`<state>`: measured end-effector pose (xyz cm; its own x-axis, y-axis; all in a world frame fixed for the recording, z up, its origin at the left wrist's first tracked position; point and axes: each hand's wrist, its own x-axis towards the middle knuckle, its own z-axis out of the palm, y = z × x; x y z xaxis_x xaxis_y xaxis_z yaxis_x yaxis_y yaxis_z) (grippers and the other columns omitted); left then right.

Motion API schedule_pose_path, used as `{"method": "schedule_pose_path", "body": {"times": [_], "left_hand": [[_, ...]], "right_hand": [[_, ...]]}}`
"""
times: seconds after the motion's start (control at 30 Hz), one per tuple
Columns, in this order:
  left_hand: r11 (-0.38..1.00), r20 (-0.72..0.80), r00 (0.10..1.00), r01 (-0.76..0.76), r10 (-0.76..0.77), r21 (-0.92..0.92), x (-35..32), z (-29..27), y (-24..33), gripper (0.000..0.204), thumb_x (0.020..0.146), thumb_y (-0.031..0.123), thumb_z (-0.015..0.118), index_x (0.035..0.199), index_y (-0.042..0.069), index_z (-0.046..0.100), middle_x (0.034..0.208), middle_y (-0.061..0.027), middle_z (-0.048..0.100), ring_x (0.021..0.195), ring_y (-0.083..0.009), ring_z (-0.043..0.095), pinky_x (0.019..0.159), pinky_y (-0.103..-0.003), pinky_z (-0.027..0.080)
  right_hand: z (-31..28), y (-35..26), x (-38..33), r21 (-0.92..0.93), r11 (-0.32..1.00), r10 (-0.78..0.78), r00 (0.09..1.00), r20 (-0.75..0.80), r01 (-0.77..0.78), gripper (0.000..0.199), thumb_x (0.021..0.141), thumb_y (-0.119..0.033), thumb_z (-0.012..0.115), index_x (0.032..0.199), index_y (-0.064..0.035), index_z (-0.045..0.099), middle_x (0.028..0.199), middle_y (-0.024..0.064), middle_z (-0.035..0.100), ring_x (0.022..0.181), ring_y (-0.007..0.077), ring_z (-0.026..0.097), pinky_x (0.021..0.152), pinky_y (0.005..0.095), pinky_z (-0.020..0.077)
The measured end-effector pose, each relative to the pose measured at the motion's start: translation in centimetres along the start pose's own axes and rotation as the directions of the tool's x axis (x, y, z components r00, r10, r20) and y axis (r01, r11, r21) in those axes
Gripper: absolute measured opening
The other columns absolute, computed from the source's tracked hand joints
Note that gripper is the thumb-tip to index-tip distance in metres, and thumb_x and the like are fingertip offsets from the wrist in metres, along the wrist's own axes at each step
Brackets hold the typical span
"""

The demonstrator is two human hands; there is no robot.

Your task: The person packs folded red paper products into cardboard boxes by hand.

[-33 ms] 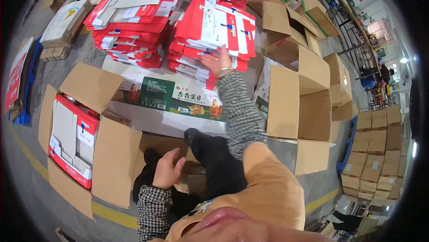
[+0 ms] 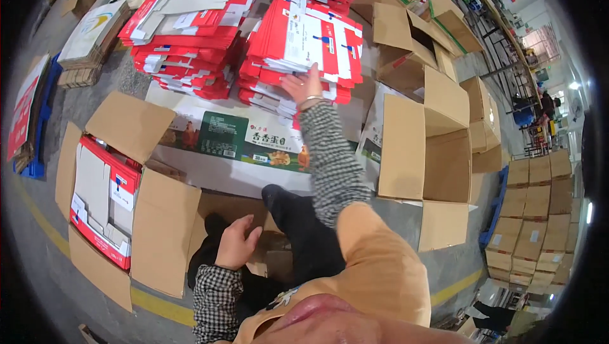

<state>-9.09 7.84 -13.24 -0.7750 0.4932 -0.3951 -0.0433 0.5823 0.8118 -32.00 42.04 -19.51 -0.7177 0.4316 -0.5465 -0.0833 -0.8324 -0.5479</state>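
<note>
My right hand (image 2: 305, 88) reaches forward to the near edge of a stack of flattened red-and-white cartons (image 2: 330, 42). Its thumb points up and its fingers are stretched apart along the stack's front, touching or nearly touching the edges; no carton is lifted. My left hand (image 2: 236, 242) hovers over my legs with its thumb apart from the fingers, and nothing shows in it. At my left, an opened brown box (image 2: 163, 233) holds flattened red-and-white cartons (image 2: 114, 201) inside its raised flaps.
Another tall stack of flattened cartons (image 2: 184, 33) stands left of the one I touch. A printed cardboard sheet (image 2: 222, 134) lies beneath. An open brown box (image 2: 401, 147) stands at right, with stacked closed boxes (image 2: 530, 217) on a blue pallet farther right.
My right hand and forearm have shifted slightly left along the stack's front edge. My left hand stays in nearly the same place.
</note>
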Motion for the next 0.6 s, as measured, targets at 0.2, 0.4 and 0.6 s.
{"method": "schedule_pose_path", "body": {"times": [0.2,0.4,0.6], "left_hand": [[0.991,-0.122,0.991,0.048,-0.063,-0.124,1.0,-0.5,-2.1,0.042,0.087,0.019,0.068,0.120,-0.005,0.058,0.107,-0.0211,0.067,0.093,-0.0269,0.068,0.079,-0.034,0.054],[0.981,-0.246,0.968,0.009,-0.057,-0.192,1.9,-0.9,-2.2,0.040,0.088,0.017,0.068,0.119,-0.006,0.058,0.100,-0.0174,0.069,0.084,-0.0194,0.068,0.074,-0.030,0.053],[0.632,-0.321,0.922,-0.118,-0.216,-0.766,2.7,-2.7,-2.1,0.049,0.098,0.033,0.055,0.134,0.000,0.046,0.117,-0.0163,0.061,0.104,-0.0209,0.060,0.091,-0.033,0.048]], "right_hand": [[3.8,0.9,1.0,0.056,0.991,-0.127,0.983,0.132,0.120,0.073,0.093,-0.052,0.053,0.137,0.0037,0.033,0.117,0.0335,0.054,0.113,0.0418,0.057,0.097,0.0538,0.0459],[4.3,-2.6,-5.7,-0.184,0.955,-0.149,0.909,0.389,0.235,0.049,0.098,-0.024,0.048,0.130,0.0117,0.036,0.107,0.0313,0.061,0.093,0.0405,0.066,0.086,0.0482,0.0546],[-1.0,-2.4,-21.3,-0.576,0.725,0.084,0.781,0.619,0.378,0.043,0.096,-0.023,0.056,0.119,0.0128,0.051,0.100,0.0224,0.068,0.089,0.0303,0.070,0.081,0.0380,0.0555]]}}
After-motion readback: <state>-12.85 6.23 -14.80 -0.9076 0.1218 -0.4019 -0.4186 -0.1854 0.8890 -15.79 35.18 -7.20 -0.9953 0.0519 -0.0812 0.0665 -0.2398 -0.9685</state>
